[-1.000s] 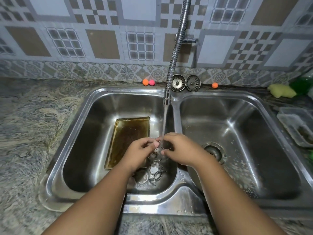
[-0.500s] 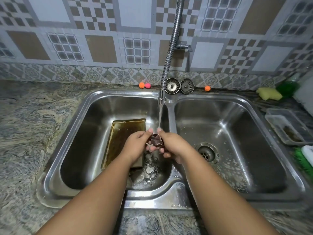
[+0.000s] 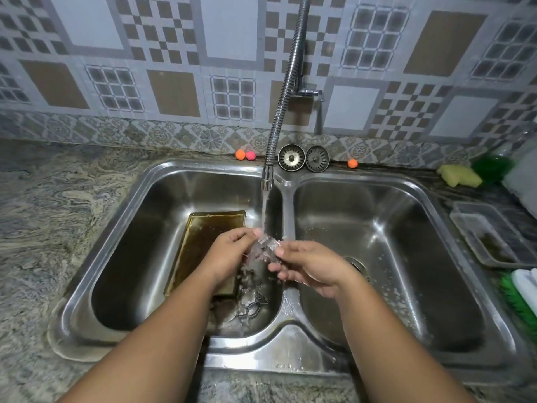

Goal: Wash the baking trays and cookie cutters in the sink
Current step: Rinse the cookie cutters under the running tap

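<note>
The cookie cutter (image 3: 263,248) lies crosswise under the running water (image 3: 265,210), blurred. Left hand (image 3: 229,253) and right hand (image 3: 312,266) each pinch one end, grips narrow

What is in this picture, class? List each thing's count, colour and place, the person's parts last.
sink: 1, steel, two basins
tap: 1, chrome, running over left basin
baking tray: 1, brown, left basin floor
held cookie cutter: 1, metal, under the stream
loose cookie cutters: several, metal, left basin floor
strainers: 2, steel, ledge behind sink
balls: 3, two orange, one pink, same ledge
sponge: 1, yellow, right of sink
container: 1, clear, right of sink
left hand, right hand: both pinch the held cookie cutter
</note>
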